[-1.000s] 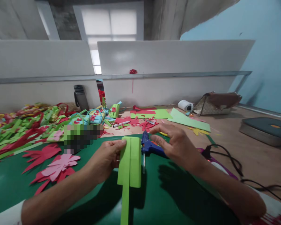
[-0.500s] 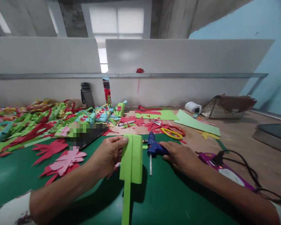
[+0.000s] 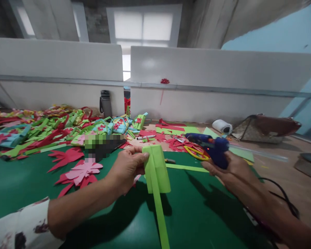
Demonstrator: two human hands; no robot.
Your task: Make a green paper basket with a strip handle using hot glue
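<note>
My left hand [image 3: 126, 168] is closed on a folded light-green paper piece [image 3: 158, 169], held upright above the green mat [image 3: 202, 214]. A long green strip [image 3: 160, 214] hangs down from it toward me. My right hand [image 3: 229, 169] grips a blue glue gun [image 3: 209, 145], lifted off the mat to the right of the paper. Its nozzle points left and a clear glue stick pokes out behind it. A loose green strip [image 3: 186, 167] lies on the mat between my hands.
Yellow-handled scissors [image 3: 194, 152] and red scraps lie just behind the mat. A heap of coloured paper pieces [image 3: 41, 128] fills the left. Pink and red paper flowers [image 3: 80, 171], a dark bottle [image 3: 106, 103], a tape roll [image 3: 221, 126], a bag [image 3: 264, 128] and a black cable [image 3: 282, 193] surround the workspace.
My right hand has picked the glue gun up off the mat and raised it to the right. The left hand keeps holding the green paper, now slightly tilted.
</note>
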